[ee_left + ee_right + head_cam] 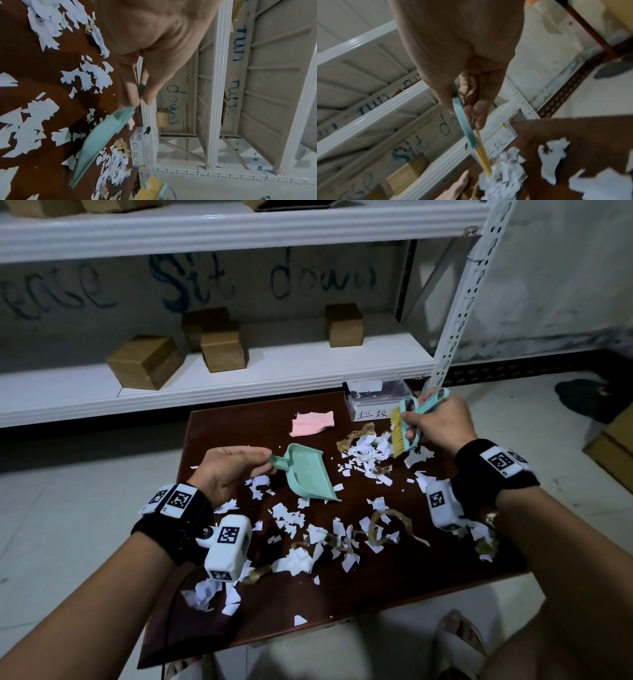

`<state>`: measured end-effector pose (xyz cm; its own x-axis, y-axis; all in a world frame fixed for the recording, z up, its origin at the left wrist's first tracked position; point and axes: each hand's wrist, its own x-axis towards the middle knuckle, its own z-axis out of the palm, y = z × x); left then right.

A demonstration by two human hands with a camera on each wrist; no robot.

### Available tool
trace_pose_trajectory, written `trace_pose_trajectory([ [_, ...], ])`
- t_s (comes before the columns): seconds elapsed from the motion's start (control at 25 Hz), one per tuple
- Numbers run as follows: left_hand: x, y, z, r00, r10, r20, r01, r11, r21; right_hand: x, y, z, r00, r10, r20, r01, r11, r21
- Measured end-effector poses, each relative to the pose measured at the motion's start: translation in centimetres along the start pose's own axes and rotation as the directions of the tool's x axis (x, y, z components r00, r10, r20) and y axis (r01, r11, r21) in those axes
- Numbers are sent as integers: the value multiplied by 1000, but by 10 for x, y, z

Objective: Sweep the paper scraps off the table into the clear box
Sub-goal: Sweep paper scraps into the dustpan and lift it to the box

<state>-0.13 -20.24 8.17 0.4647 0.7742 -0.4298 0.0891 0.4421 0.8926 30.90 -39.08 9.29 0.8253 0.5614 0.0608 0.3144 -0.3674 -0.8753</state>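
White and brown paper scraps [298, 522] lie strewn over the dark wooden table [394, 583], with a heap [368, 453] near the far right. My left hand [229, 470] pinches the handle of a mint dustpan [308, 474], held tilted above the table with its mouth toward the heap. The dustpan [96, 142] also shows in the left wrist view. My right hand [438, 422] grips a mint hand brush [407, 426]; its yellow bristles [483, 159] touch the heap. The clear box [376, 398] with a handwritten label stands at the table's far right corner.
A pink cloth [311, 422] lies on the table's far edge, left of the box. Behind the table runs a white metal shelf [219, 385] with several cardboard boxes [145, 361]. The floor is pale tile, and a cardboard box [613, 446] sits at the right.
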Motion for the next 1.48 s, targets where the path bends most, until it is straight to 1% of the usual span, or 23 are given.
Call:
trace_pose_trajectory([
  [0.04,1,-2,1,1000,-18,-10,18,1000,-1,2,3,-1,1000,1,-22,-2,1000,-18],
  [0.16,6,-7,3,999,-40,-32,40,999,2,7,13,1,995,98,-28,-96,993,73],
  [0.24,9,-7,4,998,-42,-36,43,999,16,11,18,1,995,101,-26,-100,994,34],
  [0.32,12,-6,5,998,-53,-32,54,998,26,15,19,-2,998,34,-53,-41,990,-135],
  [0.36,12,-6,6,998,-59,-29,60,998,30,17,20,-3,998,-15,-60,-1,966,-258],
  [0.44,14,-6,7,998,-62,-30,63,997,40,20,23,-5,991,-115,-64,71,877,-476],
  [0.52,15,-7,8,998,-53,-35,54,998,44,21,25,-5,982,-172,-77,91,789,-608],
  [0.6,15,-8,8,998,-47,-37,48,998,44,22,27,-8,966,-243,-89,123,736,-666],
  [0.68,15,-10,7,998,-46,-35,48,998,42,23,27,-11,951,-292,-105,153,736,-659],
  [0.8,17,-9,4,998,-51,-44,53,998,36,26,30,-4,961,-261,-93,147,765,-628],
  [0.88,18,-8,3,997,-57,-51,59,998,34,30,34,9,975,-223,-27,158,765,-624],
  [0.96,18,-8,3,997,-65,-49,67,997,30,32,39,22,983,-139,116,181,765,-618],
  [1.0,18,-7,3,997,-68,-44,69,997,29,33,40,28,977,-103,185,196,768,-609],
  [1.08,19,-7,5,997,-71,-37,72,997,28,31,38,38,959,-76,272,230,769,-596],
  [1.32,23,-12,10,997,-61,-38,62,998,29,18,21,60,923,-91,375,288,809,-512],
  [1.4,25,-14,12,997,-59,-40,60,998,22,13,16,66,913,-116,391,316,807,-499],
  [1.48,26,-16,13,997,-67,-36,67,997,26,7,9,72,908,-141,395,329,824,-461],
])
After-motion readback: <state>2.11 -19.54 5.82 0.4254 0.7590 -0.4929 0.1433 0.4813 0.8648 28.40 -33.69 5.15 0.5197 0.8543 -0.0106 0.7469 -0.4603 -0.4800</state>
